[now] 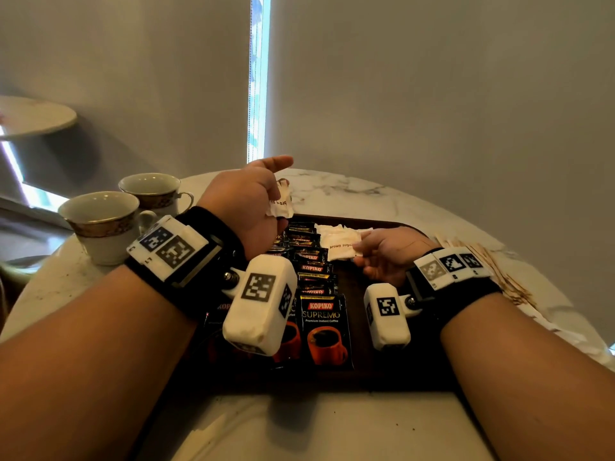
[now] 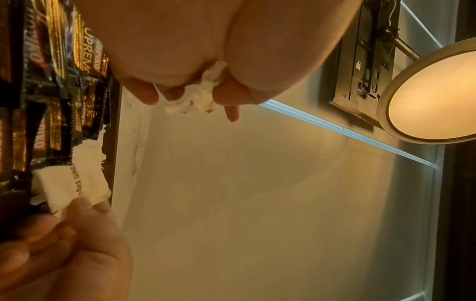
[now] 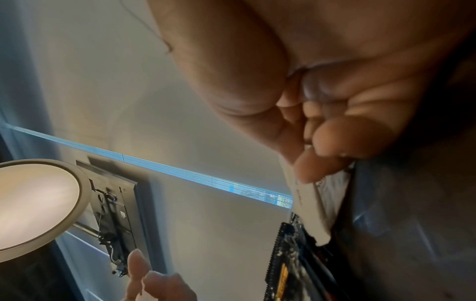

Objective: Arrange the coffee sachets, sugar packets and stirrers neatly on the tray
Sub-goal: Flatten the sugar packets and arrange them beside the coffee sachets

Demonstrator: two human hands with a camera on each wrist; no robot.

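Dim, warm-tinted, edge-warped, softly blurred.

Both forearms are bare, no sleeves at all. Each wrist has a wide black strap with a white plastic block on top, covered in black-and-white square tags. A rounded white camera pod hangs off each strap on a small metal bracket with screws, tagged too. Right wrist has the same kit, with a smaller-looking pod.

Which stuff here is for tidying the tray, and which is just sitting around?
For the job:
tray
coffee sachets
sugar packets
stirrers
left hand and right hand, each holding a sugar packet

Just lying about:
two teacups
marble table
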